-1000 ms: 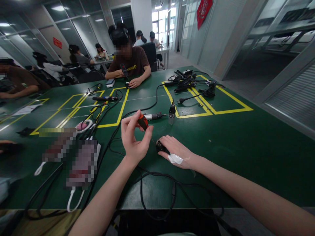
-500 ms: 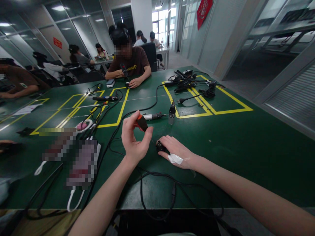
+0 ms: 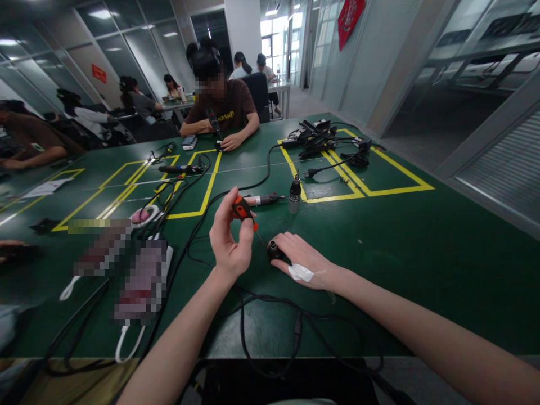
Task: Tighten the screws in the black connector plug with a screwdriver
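My left hand (image 3: 231, 236) is closed around the black and orange handle of a screwdriver (image 3: 242, 208). Its thin shaft slants down toward a small black cylindrical part (image 3: 274, 250) with a threaded neck; whether the tip touches it I cannot tell. My right hand (image 3: 299, 256) lies low on the table, its fingers and thumb gripping that black part. White tape covers the base of its thumb. Just beyond the hands are a silver and black electric screwdriver (image 3: 268, 199) lying flat and an upright black piece with a pointed top and clear lower end (image 3: 294, 194).
Black cables (image 3: 270, 298) run across the green table (image 3: 422, 253) around my forearms. Two blurred phone-like devices (image 3: 141, 281) with white cords lie at left. A pile of black cables and adapters (image 3: 314, 138) sits at the back right. Across the table a person (image 3: 228, 107) works with a power screwdriver.
The screwdriver handle has turned in my left fingers, bringing more of its orange side into view, and my left thumb has shifted slightly. My right hand and the black part stay put.
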Demonstrator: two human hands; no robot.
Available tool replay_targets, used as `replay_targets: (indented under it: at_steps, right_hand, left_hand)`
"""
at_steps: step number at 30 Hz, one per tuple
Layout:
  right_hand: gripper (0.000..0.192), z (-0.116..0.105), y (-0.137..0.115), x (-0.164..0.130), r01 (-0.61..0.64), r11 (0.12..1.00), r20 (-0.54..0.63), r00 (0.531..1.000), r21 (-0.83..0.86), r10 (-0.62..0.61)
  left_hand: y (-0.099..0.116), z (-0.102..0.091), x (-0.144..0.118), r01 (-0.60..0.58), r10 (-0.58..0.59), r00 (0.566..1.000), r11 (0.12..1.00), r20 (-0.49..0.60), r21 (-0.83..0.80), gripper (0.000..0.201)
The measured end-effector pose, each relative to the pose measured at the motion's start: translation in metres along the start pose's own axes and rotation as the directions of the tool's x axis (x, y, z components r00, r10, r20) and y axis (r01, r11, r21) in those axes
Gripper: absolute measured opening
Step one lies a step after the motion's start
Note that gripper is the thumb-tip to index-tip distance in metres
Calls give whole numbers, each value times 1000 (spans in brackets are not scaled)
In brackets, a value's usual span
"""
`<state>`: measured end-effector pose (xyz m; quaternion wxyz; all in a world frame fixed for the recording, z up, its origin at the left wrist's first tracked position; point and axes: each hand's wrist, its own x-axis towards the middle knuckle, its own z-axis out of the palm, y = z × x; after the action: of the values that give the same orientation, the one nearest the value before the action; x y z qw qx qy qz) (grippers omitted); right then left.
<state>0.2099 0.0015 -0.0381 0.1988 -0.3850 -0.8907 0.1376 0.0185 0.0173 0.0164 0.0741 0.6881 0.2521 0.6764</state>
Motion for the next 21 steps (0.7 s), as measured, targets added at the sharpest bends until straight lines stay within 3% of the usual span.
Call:
replay_targets:
  at_steps: [6, 11, 14, 18, 21]
  right_hand:
    - [14, 0, 0, -1, 15, 1000, -14, 1000, 5, -15]
    - [16, 2, 2, -1, 21, 1000, -27, 999, 10, -21]
    - [16, 2, 2, -1, 23, 1000, -22, 999, 2, -23]
    - [16, 3, 2, -1, 13, 1000, -21, 1000, -3, -13]
    - [15, 3, 2, -1, 14, 1000, -25, 1000, 4, -14]
  left_hand:
    - [-5, 1, -2, -23, 34, 998, 979, -51, 202, 65]
    - [-4, 3, -3, -3, 7, 1000, 994, -29, 113, 60]
    - [-1, 2, -3, 18, -20, 999, 997, 39, 69, 54]
    - [0, 2, -3, -6, 1, 998, 996, 58, 91, 50]
    - [-3, 3, -4, -6, 2, 999, 997, 50, 76, 59]
